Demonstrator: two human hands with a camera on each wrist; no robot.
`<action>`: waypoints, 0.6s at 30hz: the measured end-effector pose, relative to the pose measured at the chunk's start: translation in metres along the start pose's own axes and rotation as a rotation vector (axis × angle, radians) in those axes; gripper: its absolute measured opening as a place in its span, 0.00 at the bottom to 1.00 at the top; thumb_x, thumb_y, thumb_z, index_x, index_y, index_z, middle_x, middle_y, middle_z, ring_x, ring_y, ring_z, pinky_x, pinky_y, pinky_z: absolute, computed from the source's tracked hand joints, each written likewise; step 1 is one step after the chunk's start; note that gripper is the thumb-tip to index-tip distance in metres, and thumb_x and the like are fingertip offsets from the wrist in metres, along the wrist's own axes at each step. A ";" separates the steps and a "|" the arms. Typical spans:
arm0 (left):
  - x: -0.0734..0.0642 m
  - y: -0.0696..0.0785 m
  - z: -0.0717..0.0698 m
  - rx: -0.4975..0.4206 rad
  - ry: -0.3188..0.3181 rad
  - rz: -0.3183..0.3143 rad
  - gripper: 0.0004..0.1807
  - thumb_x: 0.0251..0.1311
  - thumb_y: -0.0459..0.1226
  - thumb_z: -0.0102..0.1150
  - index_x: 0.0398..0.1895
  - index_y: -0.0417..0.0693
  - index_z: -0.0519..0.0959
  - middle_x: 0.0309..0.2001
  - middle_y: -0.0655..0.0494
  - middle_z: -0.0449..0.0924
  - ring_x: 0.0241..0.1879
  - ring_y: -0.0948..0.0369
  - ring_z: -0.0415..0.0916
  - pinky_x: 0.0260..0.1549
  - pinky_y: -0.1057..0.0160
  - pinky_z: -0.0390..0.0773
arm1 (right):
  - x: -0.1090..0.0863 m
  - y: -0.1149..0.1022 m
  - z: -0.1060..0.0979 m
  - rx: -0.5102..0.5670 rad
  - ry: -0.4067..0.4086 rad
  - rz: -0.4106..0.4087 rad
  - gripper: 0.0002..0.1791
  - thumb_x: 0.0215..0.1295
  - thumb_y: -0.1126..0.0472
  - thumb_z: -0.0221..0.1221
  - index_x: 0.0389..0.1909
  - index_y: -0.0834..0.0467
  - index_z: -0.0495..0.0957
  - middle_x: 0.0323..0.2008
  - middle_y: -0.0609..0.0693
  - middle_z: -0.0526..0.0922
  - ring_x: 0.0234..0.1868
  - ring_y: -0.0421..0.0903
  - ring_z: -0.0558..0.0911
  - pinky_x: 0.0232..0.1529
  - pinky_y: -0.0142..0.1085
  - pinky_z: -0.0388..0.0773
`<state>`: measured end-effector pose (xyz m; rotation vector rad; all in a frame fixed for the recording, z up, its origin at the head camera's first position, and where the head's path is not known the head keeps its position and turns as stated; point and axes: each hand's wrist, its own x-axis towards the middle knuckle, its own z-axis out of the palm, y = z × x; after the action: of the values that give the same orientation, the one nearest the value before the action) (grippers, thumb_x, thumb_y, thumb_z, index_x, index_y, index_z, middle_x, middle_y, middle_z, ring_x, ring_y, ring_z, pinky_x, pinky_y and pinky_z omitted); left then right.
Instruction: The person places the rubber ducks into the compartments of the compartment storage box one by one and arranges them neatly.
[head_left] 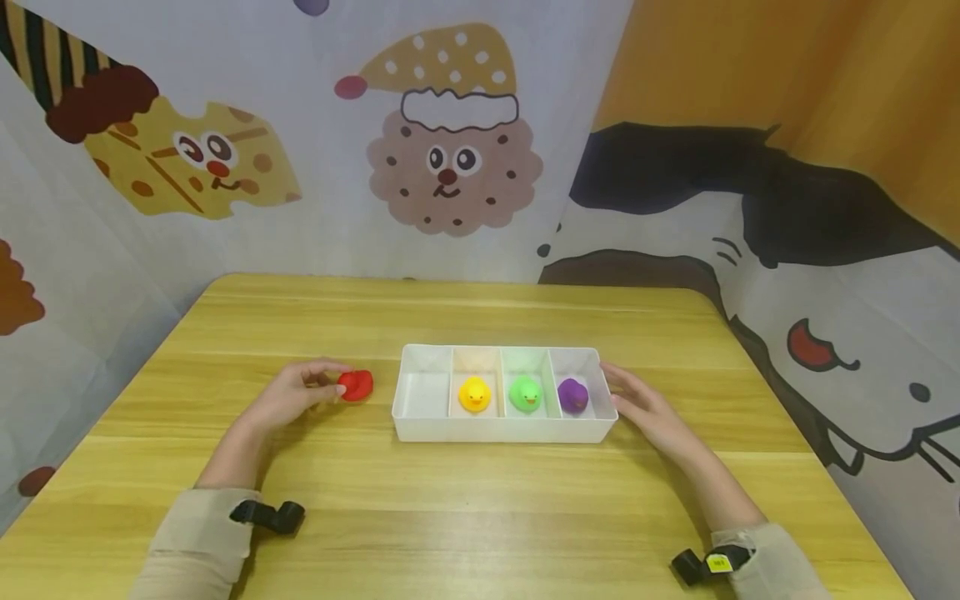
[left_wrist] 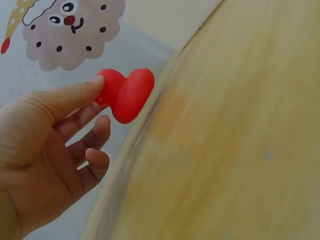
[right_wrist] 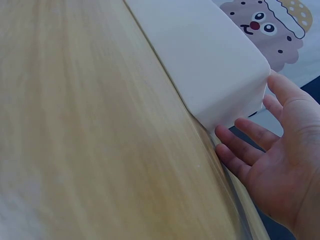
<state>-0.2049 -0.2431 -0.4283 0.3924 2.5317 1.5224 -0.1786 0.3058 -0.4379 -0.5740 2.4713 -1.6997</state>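
Observation:
A red rubber duck [head_left: 358, 385] is pinched between the thumb and fingers of my left hand [head_left: 298, 392], left of the white divided tray [head_left: 506, 430]. In the left wrist view the red duck [left_wrist: 132, 95] sits at the fingertips, the other fingers loosely bent. One duck stands in each of three compartments: a yellow duck [head_left: 475, 394], a green duck [head_left: 526, 393] and a purple duck [head_left: 573, 396]. The leftmost compartment holds nothing. My right hand [head_left: 643, 406] rests against the tray's right end; the right wrist view shows its fingers spread, holding no object.
The wooden table [head_left: 465, 517] extends around the tray on all sides. Behind it hangs a cloth [head_left: 315, 242] printed with cartoon figures. A black wrist camera [head_left: 268, 517] is strapped over the left sleeve, and another camera [head_left: 708, 565] over the right.

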 end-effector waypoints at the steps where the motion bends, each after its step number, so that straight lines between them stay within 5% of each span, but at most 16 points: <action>1: 0.000 0.002 0.000 -0.001 0.002 0.002 0.20 0.61 0.37 0.63 0.56 0.42 0.77 0.37 0.44 0.78 0.28 0.52 0.72 0.21 0.62 0.73 | 0.000 0.000 0.000 0.001 0.000 0.000 0.29 0.73 0.64 0.50 0.72 0.60 0.56 0.66 0.64 0.63 0.64 0.63 0.65 0.55 0.27 0.66; 5: 0.000 0.008 0.001 -0.012 0.014 0.002 0.20 0.60 0.39 0.64 0.56 0.44 0.78 0.37 0.43 0.78 0.27 0.51 0.72 0.20 0.61 0.74 | 0.000 0.001 0.000 0.006 -0.002 0.002 0.29 0.73 0.64 0.50 0.72 0.60 0.57 0.66 0.64 0.63 0.64 0.63 0.65 0.55 0.28 0.66; 12: -0.002 0.020 0.004 0.029 0.038 0.038 0.21 0.60 0.40 0.64 0.56 0.47 0.79 0.56 0.50 0.74 0.40 0.50 0.71 0.28 0.57 0.76 | 0.000 0.000 0.000 -0.001 0.000 0.005 0.29 0.73 0.63 0.50 0.72 0.60 0.56 0.66 0.65 0.63 0.63 0.63 0.66 0.55 0.28 0.66; 18: -0.002 0.031 0.006 0.034 0.071 0.077 0.19 0.60 0.40 0.64 0.54 0.46 0.80 0.55 0.51 0.74 0.38 0.51 0.71 0.24 0.61 0.74 | 0.000 0.000 0.000 -0.002 0.007 0.009 0.29 0.73 0.63 0.50 0.72 0.60 0.56 0.66 0.65 0.63 0.62 0.64 0.66 0.54 0.29 0.67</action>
<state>-0.1966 -0.2245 -0.4035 0.4535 2.6290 1.5488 -0.1780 0.3056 -0.4378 -0.5575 2.4766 -1.6988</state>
